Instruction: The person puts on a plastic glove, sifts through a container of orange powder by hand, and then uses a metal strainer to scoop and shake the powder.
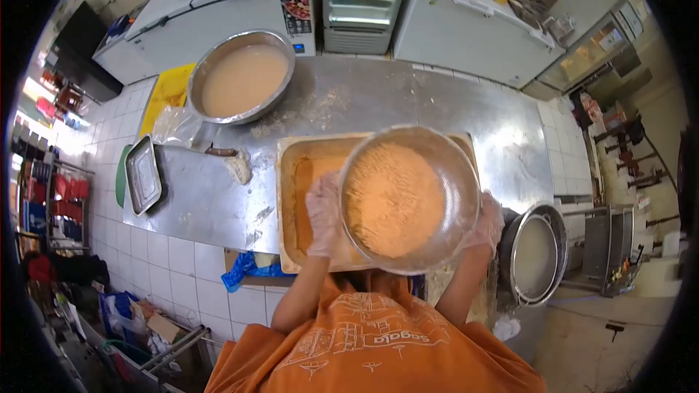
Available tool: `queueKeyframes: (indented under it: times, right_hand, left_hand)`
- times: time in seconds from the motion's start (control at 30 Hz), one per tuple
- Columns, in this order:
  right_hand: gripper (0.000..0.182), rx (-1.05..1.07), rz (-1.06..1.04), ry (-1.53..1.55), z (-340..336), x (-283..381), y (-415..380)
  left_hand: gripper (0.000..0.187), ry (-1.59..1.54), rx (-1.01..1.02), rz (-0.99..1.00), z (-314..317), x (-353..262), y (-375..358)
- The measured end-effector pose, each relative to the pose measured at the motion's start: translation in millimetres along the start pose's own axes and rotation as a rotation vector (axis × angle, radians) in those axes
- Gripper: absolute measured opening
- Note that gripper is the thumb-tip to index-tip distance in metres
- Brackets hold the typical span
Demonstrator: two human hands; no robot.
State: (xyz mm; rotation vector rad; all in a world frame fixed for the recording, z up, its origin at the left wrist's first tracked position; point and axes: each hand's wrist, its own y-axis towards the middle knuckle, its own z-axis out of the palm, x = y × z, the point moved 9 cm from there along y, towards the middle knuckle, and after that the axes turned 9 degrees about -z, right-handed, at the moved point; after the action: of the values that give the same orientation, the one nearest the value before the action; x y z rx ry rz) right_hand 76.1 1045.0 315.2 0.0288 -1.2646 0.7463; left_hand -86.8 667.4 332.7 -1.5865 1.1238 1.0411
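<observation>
My left hand (322, 212), in a clear plastic glove, grips the left rim of a round mesh sieve (457, 189). On the opposite side, my right hand (488, 223), gloved the same way, is closed around the right rim. A heap of orange breading crumbs (393, 196) fills the left and middle of the sieve, which tilts slightly. Beneath it is a rectangular tray (285, 175) with orange powder inside; the sieve hides much of it. The fingertips under the rim are partly out of sight.
A large metal bowl of pinkish-beige liquid (244, 80) stands at the back left of the steel table (349, 94). A small metal tray (143, 175), a yellow board (164, 94) and a knife-like handle (221, 151) lie leftward. A pot with whitish contents (535, 255) is at right.
</observation>
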Motion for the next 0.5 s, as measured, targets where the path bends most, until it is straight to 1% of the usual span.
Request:
queueKeyframes:
  times: [0.03,0.07,0.1,0.13,0.17,0.2,0.23,0.27,0.3,0.33,0.37,0.4,0.43,0.5]
  right_hand:
    - [0.029,0.053,0.016,0.129,11.4,7.3,3.6]
    - [0.030,-0.029,-0.065,-0.028,14.0,-0.6,5.9]
    - [0.032,-0.128,-0.139,-0.182,29.2,-20.2,-3.0]
    - [0.036,-0.126,-0.169,-0.287,34.3,-29.8,-7.6]
    - [0.040,-0.126,-0.198,-0.393,39.5,-39.7,-12.0]
    - [0.035,-0.075,-0.138,-0.352,33.1,-29.1,-11.5]
    - [0.031,-0.014,-0.078,-0.320,23.2,-3.7,-16.1]
    - [0.027,0.053,-0.012,-0.290,16.1,19.5,-25.1]
    - [0.023,0.133,0.046,-0.254,21.2,30.2,-27.9]
    - [0.023,0.222,-0.189,-0.787,35.9,50.1,-17.3]
    - [0.022,0.287,-0.416,-1.319,52.1,56.1,-11.1]
    - [0.022,0.334,-0.622,-1.850,62.5,43.2,-10.1]
    - [0.025,0.090,-0.751,-2.028,51.6,3.5,-0.1]
    - [0.022,-0.082,-0.467,-1.129,24.8,-23.1,-0.1]
  left_hand:
    - [0.015,0.001,-0.093,0.137,-5.8,-3.6,-1.0]
    - [0.014,0.011,-0.172,0.272,-9.9,-6.3,-3.4]
    - [0.016,0.725,-0.172,0.473,-23.9,-32.8,0.8]
    - [0.016,0.614,0.045,0.173,-35.5,-18.1,24.3]
    - [0.016,0.006,0.086,-0.043,-42.5,-18.0,21.6]
    - [0.015,-0.609,0.123,-0.276,-32.8,-8.2,16.7]
    - [0.015,-0.688,0.078,-0.209,-13.1,1.8,13.4]
    - [0.015,-0.766,0.022,-0.145,14.0,24.9,7.1]
    - [0.016,-0.650,-0.010,-0.020,17.8,17.5,8.2]
    - [0.017,-0.536,-0.056,0.100,20.6,3.5,6.3]
    - [0.018,-0.207,-0.077,0.256,9.0,-11.0,0.1]
    - [0.018,0.161,-0.041,0.297,-3.3,-24.8,3.5]
    - [0.019,0.514,-0.021,0.379,-15.5,-38.2,5.2]
    - [0.019,-0.062,0.071,0.050,-35.0,22.2,44.6]
